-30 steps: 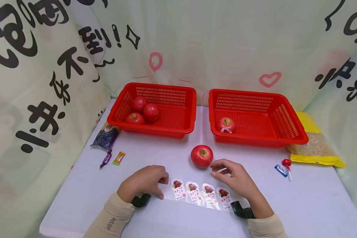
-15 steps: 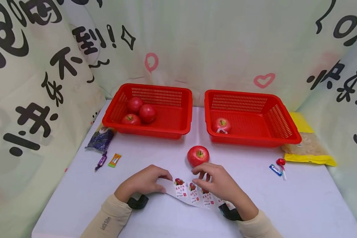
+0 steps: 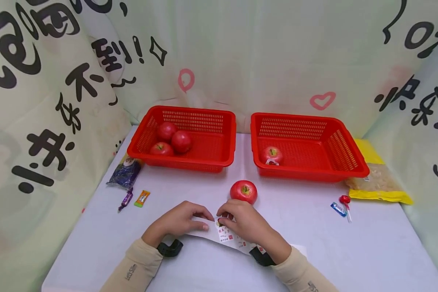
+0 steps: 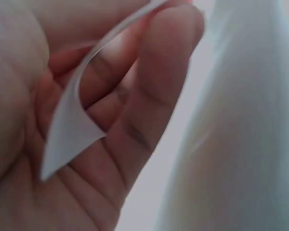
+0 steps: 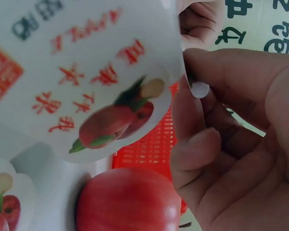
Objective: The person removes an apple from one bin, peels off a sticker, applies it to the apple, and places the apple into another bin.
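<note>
My left hand [image 3: 182, 219] holds a strip of white-backed apple stickers [image 3: 209, 233] by its left end, thumb in front and fingers behind. The strip bends in an arc inside that palm in the left wrist view, where its plain end [image 4: 67, 139] shows. My right hand [image 3: 242, 221] is at the leftmost sticker [image 5: 115, 110], with thumb and fingers pinching the strip's edge; a small curled white tab [image 5: 200, 90] shows between them. The right hand and wrist cover much of the strip in the head view. A red apple [image 3: 243, 190] sits just behind the right hand.
A red basket [image 3: 190, 164] at the back left holds three apples. Another red basket [image 3: 310, 174] at the back right holds one apple [image 3: 271, 154] with a label. Candies [image 3: 141, 198], a lollipop [image 3: 344, 200] and bags [image 3: 125, 172] lie at the sides.
My right hand has moved left from beside the apple to the strip's leftmost sticker. The strip has been lifted and bent from lying flat. The left hand keeps its hold.
</note>
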Tool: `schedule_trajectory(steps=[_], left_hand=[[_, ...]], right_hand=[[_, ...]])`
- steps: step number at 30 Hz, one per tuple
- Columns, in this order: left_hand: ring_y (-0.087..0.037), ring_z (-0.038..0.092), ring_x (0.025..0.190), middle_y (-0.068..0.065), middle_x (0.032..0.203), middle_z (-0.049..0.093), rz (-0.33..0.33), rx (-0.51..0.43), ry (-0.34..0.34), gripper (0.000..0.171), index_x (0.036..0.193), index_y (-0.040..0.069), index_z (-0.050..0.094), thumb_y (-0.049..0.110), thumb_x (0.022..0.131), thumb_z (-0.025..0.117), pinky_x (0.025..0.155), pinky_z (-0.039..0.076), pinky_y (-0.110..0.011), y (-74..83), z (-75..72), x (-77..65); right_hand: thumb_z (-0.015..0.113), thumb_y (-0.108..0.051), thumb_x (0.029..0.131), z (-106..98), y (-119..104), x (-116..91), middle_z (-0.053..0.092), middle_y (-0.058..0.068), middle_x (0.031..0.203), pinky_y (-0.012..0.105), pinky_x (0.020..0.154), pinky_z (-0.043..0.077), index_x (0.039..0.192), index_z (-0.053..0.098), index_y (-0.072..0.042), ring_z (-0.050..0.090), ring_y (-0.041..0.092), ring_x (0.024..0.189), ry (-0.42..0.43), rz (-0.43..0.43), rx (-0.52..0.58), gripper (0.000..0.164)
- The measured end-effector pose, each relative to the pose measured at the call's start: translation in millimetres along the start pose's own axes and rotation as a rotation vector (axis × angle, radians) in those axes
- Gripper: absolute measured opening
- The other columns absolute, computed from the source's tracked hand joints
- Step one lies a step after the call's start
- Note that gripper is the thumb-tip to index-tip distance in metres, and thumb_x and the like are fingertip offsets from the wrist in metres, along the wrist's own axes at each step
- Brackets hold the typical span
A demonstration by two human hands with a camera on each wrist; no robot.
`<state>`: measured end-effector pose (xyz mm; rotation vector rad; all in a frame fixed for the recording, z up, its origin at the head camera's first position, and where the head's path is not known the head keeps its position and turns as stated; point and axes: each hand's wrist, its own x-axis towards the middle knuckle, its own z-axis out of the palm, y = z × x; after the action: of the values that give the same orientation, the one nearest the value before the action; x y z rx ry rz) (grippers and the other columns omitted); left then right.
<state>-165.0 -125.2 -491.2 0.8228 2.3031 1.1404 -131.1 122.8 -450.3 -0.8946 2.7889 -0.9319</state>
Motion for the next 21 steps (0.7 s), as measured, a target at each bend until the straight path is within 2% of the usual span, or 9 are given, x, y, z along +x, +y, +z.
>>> schedule_trajectory(steps=[8, 13, 21], left_hand=[[-0.012, 0.071, 0.097, 0.006, 0.104, 0.082, -0.038, -0.078, 0.089, 0.018, 0.111, 0.021, 0.085, 0.024, 0.094, 0.082, 0.088, 0.057, -0.028, -3.2, 3.3, 2.9], [-0.013, 0.072, 0.095, 0.004, 0.101, 0.083, -0.033, -0.112, 0.111, 0.016, 0.108, 0.02, 0.086, 0.023, 0.092, 0.083, 0.084, 0.056, -0.026, -4.8, 2.7, 3.5], [-0.013, 0.071, 0.094, 0.005, 0.098, 0.082, -0.085, -0.103, 0.126, 0.012, 0.101, 0.022, 0.087, 0.025, 0.09, 0.085, 0.084, 0.055, -0.028, -8.8, 2.3, 4.0]], right_hand=[[0.079, -0.011, 0.094, -2, 8, -1, 0.074, -0.006, 0.093, 0.031, 0.082, 0.063, 0.102, 0.078, -0.014, 0.061, 0.003, 0.085, -0.007, -0.025, 0.096, 0.009], [0.078, -0.012, 0.095, -4, 12, -2, 0.075, -0.007, 0.094, 0.025, 0.08, 0.061, 0.103, 0.079, -0.015, 0.061, 0.002, 0.086, -0.015, -0.034, 0.153, 0.009], [0.078, -0.016, 0.096, -10, 19, -6, 0.078, -0.008, 0.098, 0.022, 0.075, 0.057, 0.104, 0.079, -0.019, 0.062, 0.003, 0.084, -0.017, -0.031, 0.256, 0.009]])
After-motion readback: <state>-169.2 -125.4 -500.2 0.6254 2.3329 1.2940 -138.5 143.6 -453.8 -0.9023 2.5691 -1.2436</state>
